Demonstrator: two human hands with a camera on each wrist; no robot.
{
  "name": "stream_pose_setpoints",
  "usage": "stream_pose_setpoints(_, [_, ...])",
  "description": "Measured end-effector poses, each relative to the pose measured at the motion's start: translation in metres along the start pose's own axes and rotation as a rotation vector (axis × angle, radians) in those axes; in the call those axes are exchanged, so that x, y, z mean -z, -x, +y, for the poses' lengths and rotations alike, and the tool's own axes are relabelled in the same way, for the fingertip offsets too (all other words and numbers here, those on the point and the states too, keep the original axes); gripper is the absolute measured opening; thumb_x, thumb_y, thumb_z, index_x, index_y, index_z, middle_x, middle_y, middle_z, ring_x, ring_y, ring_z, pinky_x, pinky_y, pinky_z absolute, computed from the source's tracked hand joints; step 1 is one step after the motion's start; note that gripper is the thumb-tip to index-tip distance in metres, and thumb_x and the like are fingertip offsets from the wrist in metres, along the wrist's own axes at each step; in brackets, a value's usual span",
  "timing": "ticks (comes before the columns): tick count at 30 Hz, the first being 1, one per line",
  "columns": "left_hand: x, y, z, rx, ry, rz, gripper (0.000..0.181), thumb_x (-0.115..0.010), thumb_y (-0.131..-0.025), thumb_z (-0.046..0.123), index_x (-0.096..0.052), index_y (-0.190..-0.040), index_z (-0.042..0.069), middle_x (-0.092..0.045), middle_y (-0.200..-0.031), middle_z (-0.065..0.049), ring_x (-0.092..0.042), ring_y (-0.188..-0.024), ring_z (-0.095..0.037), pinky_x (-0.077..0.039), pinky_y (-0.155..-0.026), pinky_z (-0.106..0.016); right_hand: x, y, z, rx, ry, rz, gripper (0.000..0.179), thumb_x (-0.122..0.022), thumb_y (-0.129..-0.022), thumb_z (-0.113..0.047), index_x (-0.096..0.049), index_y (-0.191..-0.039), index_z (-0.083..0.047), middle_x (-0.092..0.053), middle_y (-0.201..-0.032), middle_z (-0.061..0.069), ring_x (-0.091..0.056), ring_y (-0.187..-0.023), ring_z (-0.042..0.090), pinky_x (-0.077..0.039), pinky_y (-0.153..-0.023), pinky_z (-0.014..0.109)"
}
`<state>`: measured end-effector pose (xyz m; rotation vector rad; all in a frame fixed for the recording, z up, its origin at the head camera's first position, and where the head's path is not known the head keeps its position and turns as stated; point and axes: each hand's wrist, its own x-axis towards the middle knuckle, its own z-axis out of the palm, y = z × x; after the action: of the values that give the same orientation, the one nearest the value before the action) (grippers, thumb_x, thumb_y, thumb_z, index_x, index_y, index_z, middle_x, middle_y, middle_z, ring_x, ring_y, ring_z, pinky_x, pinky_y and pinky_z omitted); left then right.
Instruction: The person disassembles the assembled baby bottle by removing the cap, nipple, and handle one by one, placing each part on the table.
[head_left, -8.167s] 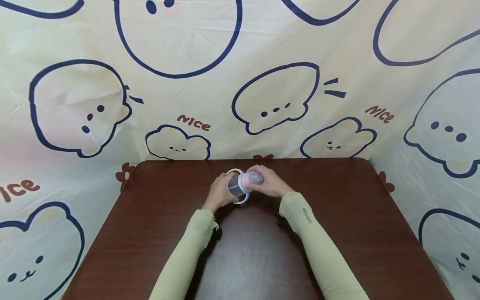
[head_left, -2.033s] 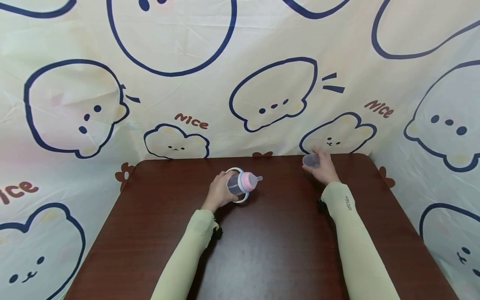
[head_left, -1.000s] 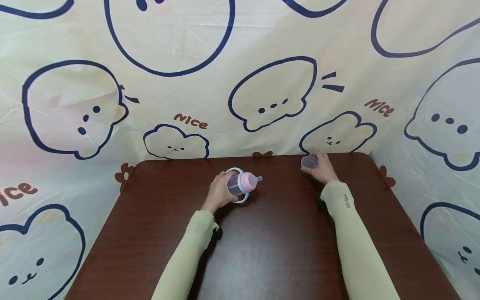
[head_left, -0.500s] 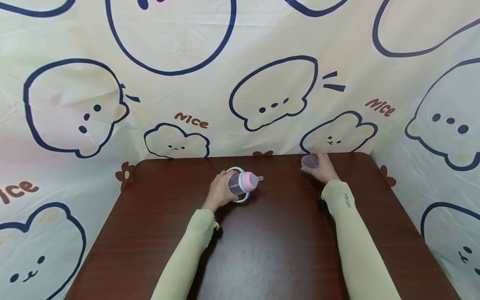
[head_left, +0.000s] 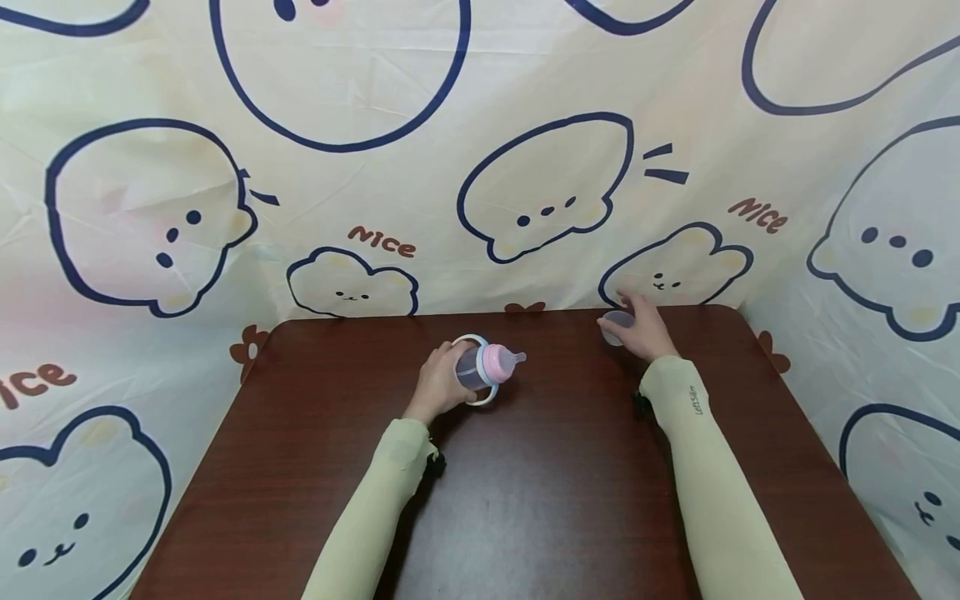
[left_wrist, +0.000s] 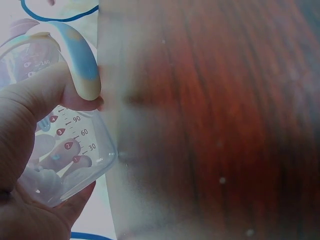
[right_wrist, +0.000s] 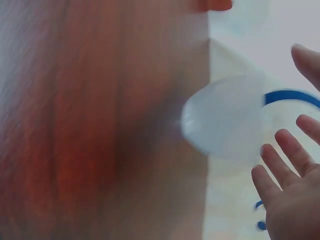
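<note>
A baby bottle (head_left: 472, 370) with a pink collar, clear teat and pale looped handles leans to the right above the table. My left hand (head_left: 437, 382) grips its clear body, thumb and fingers wrapped round it; in the left wrist view volume marks show on the bottle (left_wrist: 82, 131) beside a handle (left_wrist: 80, 55). Near the far right edge, a clear domed bottle cap (head_left: 617, 327) stands on the tabletop. My right hand (head_left: 647, 333) is spread around it. From the right wrist view, the fingers (right_wrist: 287, 160) are extended and apart from the cap (right_wrist: 222, 120).
The dark brown wooden table (head_left: 510, 500) has rounded far corners. A cream cloth (head_left: 420, 192) with cartoon outlines hangs right behind its far edge and along both sides.
Earlier, my right hand took the cap off the bottle and carried it to the far right. Since half a second ago, its fingers have let go of the cap. My left hand stays put.
</note>
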<state>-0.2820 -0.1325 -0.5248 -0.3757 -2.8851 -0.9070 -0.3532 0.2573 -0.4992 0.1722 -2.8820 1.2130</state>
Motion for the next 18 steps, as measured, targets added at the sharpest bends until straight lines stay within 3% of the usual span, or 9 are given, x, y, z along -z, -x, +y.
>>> stream_pose_setpoints(9, [0.001,0.002,0.001,-0.008,0.004,0.006,0.086,-0.099,-0.054,0.013,-0.064,-0.132,0.017,-0.063,-0.121,-0.012,-0.057,-0.114,-0.034,-0.051,-0.095,-0.056,-0.008,0.004,-0.047,0.110,-0.008,-0.025,0.078,-0.064,-0.100,-0.049,-0.032,-0.160,-0.011,-0.037,-0.160,0.021,-0.037,-0.148,0.041,-0.034,-0.117,0.062])
stream_pose_setpoints(18, [0.000,0.002,0.000,-0.006,0.009,0.009,0.085,-0.099,-0.055,0.012,-0.064,-0.132,0.017,-0.063,-0.121,-0.012,-0.057,-0.114,-0.034,-0.051,-0.095,-0.056,-0.037,0.015,-0.085,0.218,0.009,-0.094,0.070,-0.065,-0.101,-0.045,-0.039,-0.157,-0.014,-0.044,-0.152,0.015,-0.046,-0.141,0.035,-0.038,-0.117,0.057])
